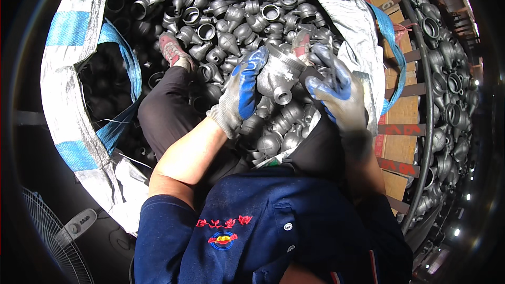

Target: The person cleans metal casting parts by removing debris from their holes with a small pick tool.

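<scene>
A large grey metal casting [281, 75], rounded with a wide threaded-looking collar and a small round outlet, is held up in front of me. My left hand [242, 87], in a white glove with a blue coated palm, is closed on its left side. Just to the right of the casting, my right hand [336, 87] wears a matching glove and is smeared by motion. Something dark [311, 75] shows between the casting and the right hand; its kind cannot be made out. More castings [279, 126] lie in a pile below, between my legs.
A big white sack with blue straps [68, 29] surrounds me, full of similar castings [226, 16]. My shoes [172, 50] rest among them. On the right stands a wood and metal rack side [401, 110], with more castings [447, 73] beyond. A fan [52, 231] is at lower left.
</scene>
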`<state>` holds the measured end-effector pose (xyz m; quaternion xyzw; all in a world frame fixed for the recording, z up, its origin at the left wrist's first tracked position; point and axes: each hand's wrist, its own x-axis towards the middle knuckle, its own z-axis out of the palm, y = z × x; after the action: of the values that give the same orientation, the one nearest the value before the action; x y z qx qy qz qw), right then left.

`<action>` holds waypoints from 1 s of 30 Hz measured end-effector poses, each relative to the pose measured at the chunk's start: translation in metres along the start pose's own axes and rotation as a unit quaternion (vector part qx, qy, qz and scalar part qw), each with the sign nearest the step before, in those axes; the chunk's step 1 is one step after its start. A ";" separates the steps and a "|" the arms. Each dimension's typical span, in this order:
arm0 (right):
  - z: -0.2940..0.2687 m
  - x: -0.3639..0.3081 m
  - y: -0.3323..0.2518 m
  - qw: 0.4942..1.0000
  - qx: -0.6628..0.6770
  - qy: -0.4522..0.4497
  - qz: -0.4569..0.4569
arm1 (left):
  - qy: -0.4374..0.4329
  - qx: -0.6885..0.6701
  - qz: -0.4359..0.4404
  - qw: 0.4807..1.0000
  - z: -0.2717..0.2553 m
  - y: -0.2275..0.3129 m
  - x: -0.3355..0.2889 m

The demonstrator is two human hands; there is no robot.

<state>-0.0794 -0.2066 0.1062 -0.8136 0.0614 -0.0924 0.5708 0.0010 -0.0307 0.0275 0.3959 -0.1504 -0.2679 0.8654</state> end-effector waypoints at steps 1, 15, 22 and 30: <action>0.007 0.002 0.002 0.999 0.043 0.008 0.013 | 0.021 0.047 -0.004 0.999 -0.003 -0.003 0.001; 0.012 0.005 -0.003 0.981 0.145 -0.100 0.083 | 0.000 0.155 0.010 0.988 -0.016 -0.015 0.003; 0.014 0.004 0.003 0.976 0.182 -0.083 0.091 | 0.001 0.092 -0.022 0.996 -0.004 -0.006 -0.001; 0.016 0.004 0.012 0.979 0.181 -0.077 0.060 | 0.025 0.123 -0.012 0.992 -0.017 -0.016 0.002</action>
<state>-0.0724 -0.1970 0.0904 -0.6963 0.0478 -0.0045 0.7162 0.0049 -0.0300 0.0049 0.5079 -0.1559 -0.2481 0.8101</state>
